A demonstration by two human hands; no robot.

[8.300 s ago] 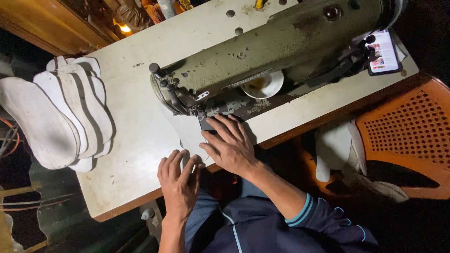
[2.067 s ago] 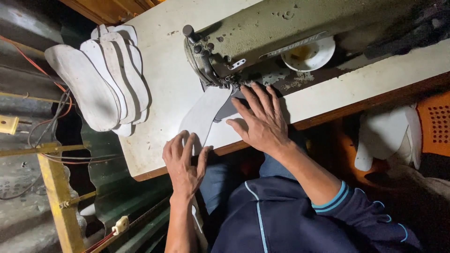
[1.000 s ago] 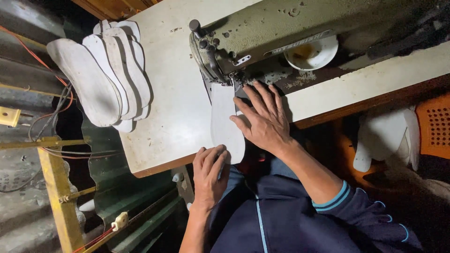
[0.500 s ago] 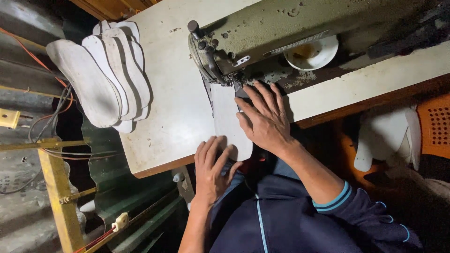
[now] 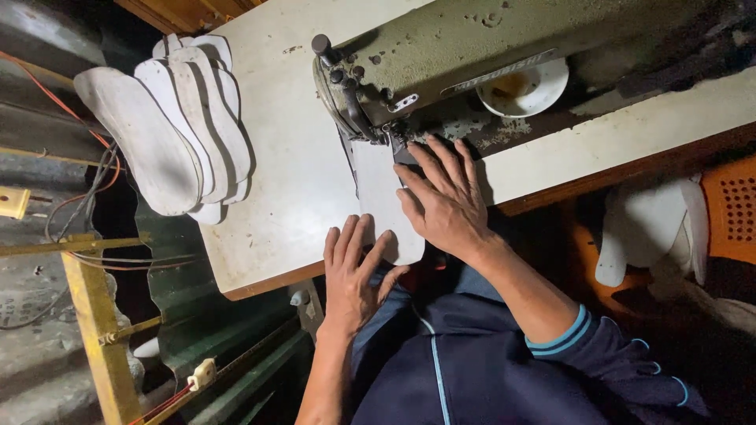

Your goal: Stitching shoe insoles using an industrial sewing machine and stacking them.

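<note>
Insole piece [image 5: 383, 197], white, flat, laid lengthwise on the pale worktable [image 5: 276, 173], its far end tucked under the needle area of the olive-green sewing machine [image 5: 441, 59], its near end reaching the table's front edge. Right hand [image 5: 445, 201]: pressed palm-down on the piece's right edge, fingers spread and extended toward the machine, nothing gripped. Left hand [image 5: 354, 271]: laid flat at the table's front edge, fingers straight and slightly fanned, fingertips resting on the near end of the piece, nothing clasped. Stack of white insoles [image 5: 169, 130]: fanned and overlapping at the table's left end, well apart from both hands. White bowl [image 5: 524, 86]: set beside the machine body. Orange perforated seat [image 5: 728, 208]: seen at the right edge, below table level.
</note>
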